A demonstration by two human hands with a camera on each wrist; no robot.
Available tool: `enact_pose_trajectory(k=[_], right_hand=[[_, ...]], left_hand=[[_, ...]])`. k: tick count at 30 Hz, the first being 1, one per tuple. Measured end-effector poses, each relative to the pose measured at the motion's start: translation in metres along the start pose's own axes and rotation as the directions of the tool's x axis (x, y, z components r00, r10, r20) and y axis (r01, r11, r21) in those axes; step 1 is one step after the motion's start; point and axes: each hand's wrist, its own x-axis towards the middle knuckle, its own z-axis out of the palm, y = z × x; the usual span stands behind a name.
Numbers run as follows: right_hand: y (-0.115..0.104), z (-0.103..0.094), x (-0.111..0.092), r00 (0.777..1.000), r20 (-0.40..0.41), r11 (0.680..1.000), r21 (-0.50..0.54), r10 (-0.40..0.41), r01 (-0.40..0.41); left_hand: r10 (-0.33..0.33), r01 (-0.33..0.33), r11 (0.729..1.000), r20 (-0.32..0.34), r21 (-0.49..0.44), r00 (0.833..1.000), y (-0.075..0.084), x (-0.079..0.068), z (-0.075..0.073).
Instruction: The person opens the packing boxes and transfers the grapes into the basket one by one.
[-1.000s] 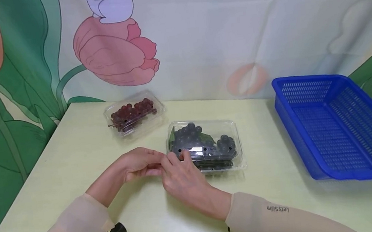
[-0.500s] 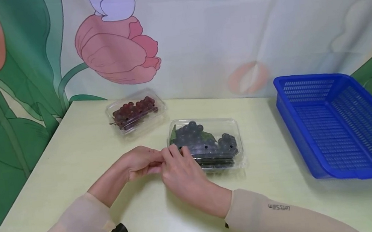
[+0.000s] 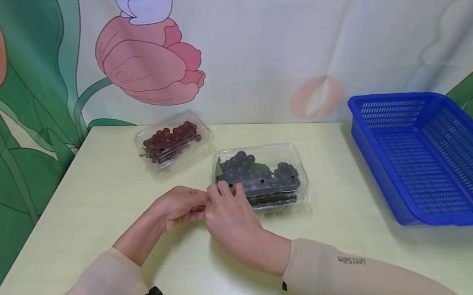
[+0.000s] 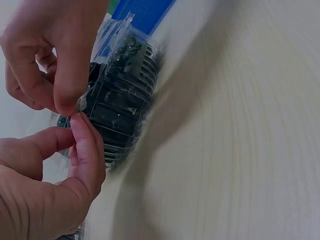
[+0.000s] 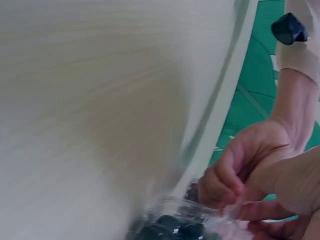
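A clear plastic clamshell box (image 3: 278, 155) of dark grapes (image 3: 239, 169) and green leaves sits mid-table in the head view. At its front left corner, my left hand (image 3: 182, 207) pinches the plastic edge between thumb and fingertips. My right hand (image 3: 233, 222) meets it there, thumb and finger pinching the same edge; its other fingers extend over the lid. In the left wrist view, the fingertips of both hands touch around a strip of clear plastic (image 4: 82, 102). Whether the lid has parted at that corner cannot be made out.
Farther back on the left lies another clear clamshell box (image 3: 200, 134), with red grapes (image 3: 171, 140) inside. A blue plastic basket (image 3: 401, 188) stands at the right of the pale table (image 3: 181, 278). Behind the table hangs a flower-patterned cloth (image 3: 253, 59).
The dark grape box has shifted slightly away from me, its front lid edge standing a little higher in view. Both hands keep pinching the corner, nearly in place.
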Motion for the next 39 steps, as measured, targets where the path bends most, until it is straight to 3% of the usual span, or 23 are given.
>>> enact_pose_trajectory(k=[6, 15, 22, 29, 39], right_hand=[[0.001, 0.007, 0.002, 0.997, -0.062, 0.999, 0.036, 0.041, -0.039], [0.007, -0.001, 0.014, 0.973, 0.065, 0.957, 0.179, 0.221, -0.229], [0.005, -0.004, 0.019, 0.969, 0.076, 0.950, 0.193, 0.234, -0.245], [0.001, -0.012, 0.023, 0.957, 0.190, 0.956, 0.154, 0.217, -0.248], [-0.004, -0.016, 0.026, 0.949, 0.222, 0.960, 0.117, 0.224, -0.254]], left_hand=[[0.021, -0.021, 1.000, 0.004, -0.019, 1.000, -0.003, -0.003, 0.002], [0.014, -0.013, 0.998, 0.020, -0.062, 1.000, -0.003, -0.004, 0.001], [0.007, -0.007, 0.999, -0.006, -0.053, 1.000, -0.003, -0.004, 0.002], [-0.002, -0.001, 0.999, -0.047, -0.049, 0.999, -0.002, -0.002, 0.006], [-0.003, -0.001, 0.996, -0.042, -0.092, 0.999, -0.003, -0.003, 0.012]])
